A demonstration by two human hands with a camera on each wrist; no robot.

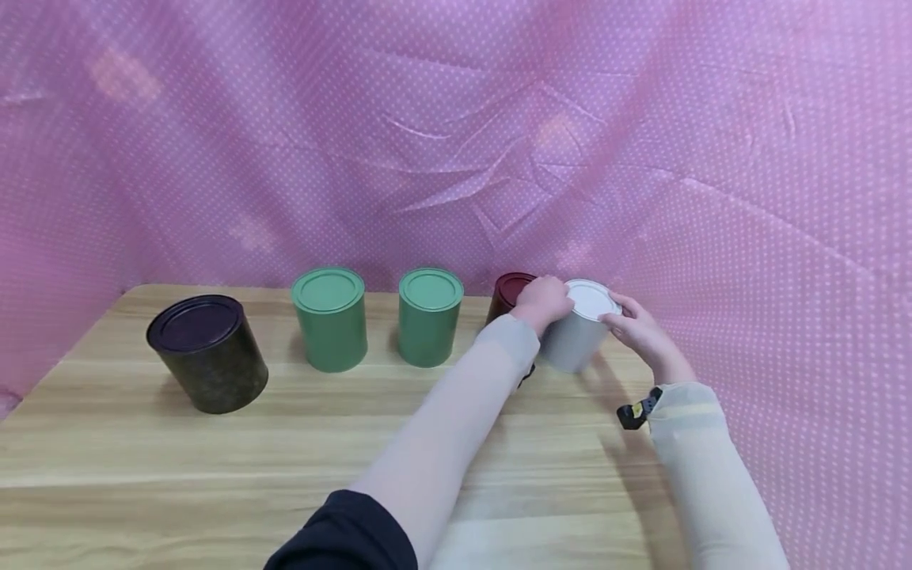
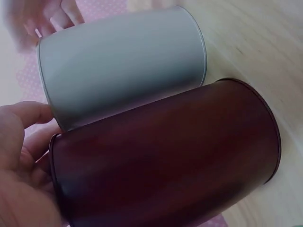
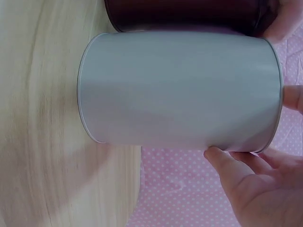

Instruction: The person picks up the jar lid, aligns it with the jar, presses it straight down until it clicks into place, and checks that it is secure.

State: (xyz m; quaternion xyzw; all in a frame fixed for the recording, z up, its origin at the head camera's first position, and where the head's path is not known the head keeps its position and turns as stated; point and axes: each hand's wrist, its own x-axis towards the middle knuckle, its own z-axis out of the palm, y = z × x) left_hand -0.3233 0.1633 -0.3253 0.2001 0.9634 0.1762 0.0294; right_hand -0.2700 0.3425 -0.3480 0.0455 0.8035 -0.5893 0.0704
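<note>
Grey tin (image 1: 579, 328) upright on table (image 1: 214, 459), lid up; left hand (image 1: 543, 301) and right hand (image 1: 637, 328) clasp its top rim, maroon tin (image 1: 507, 291) touching.

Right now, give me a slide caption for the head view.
Both hands, left hand and right hand, grip a white tin beside a maroon tin on a wooden table.

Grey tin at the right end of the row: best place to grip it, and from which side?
Grip the grey tin at its upper rim, from above, hands on opposite sides. It stands upright, and the dark red tin sits close on its left, so a low side approach there looks blocked.
</note>
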